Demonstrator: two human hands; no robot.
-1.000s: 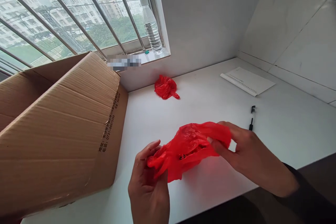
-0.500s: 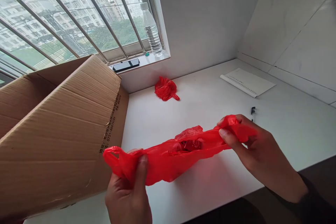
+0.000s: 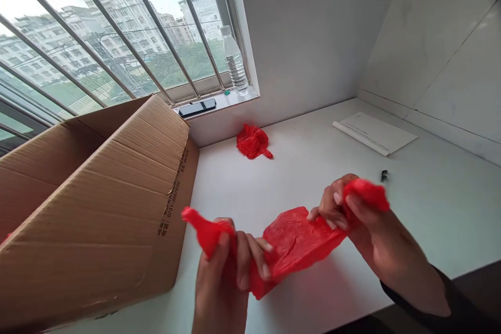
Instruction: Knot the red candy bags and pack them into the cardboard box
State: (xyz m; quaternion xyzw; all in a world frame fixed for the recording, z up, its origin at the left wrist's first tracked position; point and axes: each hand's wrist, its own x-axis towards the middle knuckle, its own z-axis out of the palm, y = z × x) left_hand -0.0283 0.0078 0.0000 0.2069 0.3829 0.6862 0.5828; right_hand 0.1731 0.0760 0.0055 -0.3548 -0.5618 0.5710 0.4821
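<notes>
1. Plastic in play here: a thin red bag is strung between two hands over the near part of the surface, its ends up and its middle slung low. Whether the lower edge touches down, I can't tell.
2. Left grip: clenched around one end, thumb pressing, a tapered tip of film poking out past it.
3. Right grip: closed on the opposite end, a blurred red tuft showing beyond the thumb, fingertips curled along the upper edge.
4. Step in hand, as I read it: drawing the bag out lengthwise and flattening it. The next move seems to call for even tension from both sides; film this slick could slip or tear.
5. And what a texture! Glossy, finely creased, gathered tight at the ends, broader and smoother through the belly.
6. Further back, a crumpled red bundle sits on the surface, round and wrinkled, with a stubby tail.
7. Off left, the cardboard box: matte brown, ridged flap, dark print.
8. Up on the sill, a ribbed clear bottle stands upright near a glossy dark phone.
9. Over right, white paper with one rolled edge, and a small black piece near the right grip.
</notes>
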